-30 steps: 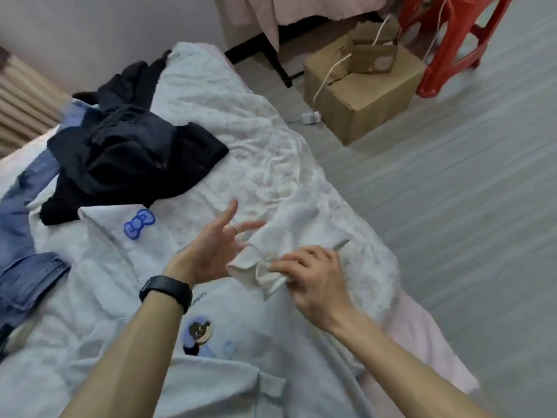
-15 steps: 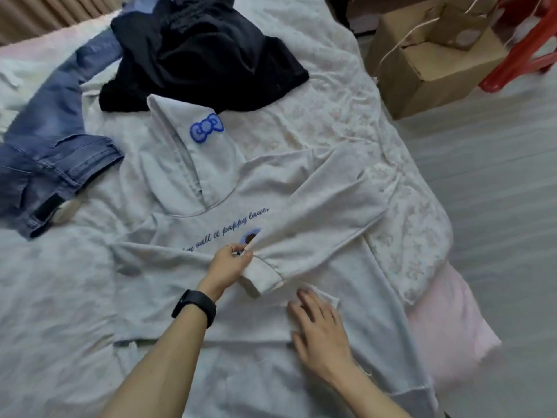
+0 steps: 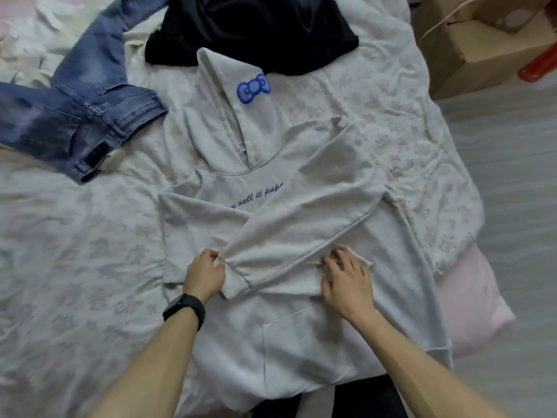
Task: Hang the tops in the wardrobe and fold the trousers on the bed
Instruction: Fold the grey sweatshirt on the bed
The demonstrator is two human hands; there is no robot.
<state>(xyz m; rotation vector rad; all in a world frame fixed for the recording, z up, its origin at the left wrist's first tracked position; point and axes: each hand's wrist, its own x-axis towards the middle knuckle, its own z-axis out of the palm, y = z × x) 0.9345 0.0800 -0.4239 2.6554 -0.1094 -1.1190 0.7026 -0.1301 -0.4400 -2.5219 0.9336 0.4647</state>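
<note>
Now sleeve cuff (image 3: 238,282) further across hoodie (image 3: 301,342), left hand (image 3: 205,274) fingers still pinching it, right hand (image 3: 346,282) flat, open.

Hoodie (image 3: 301,327) lies on the bed (image 3: 75,267), jeans (image 3: 78,116) left, dark clothes (image 3: 256,28) behind.

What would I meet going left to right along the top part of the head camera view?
Faded blue denim jeans → black crumpled garment → brown cardboard box → red plastic stool at the edge.
</note>
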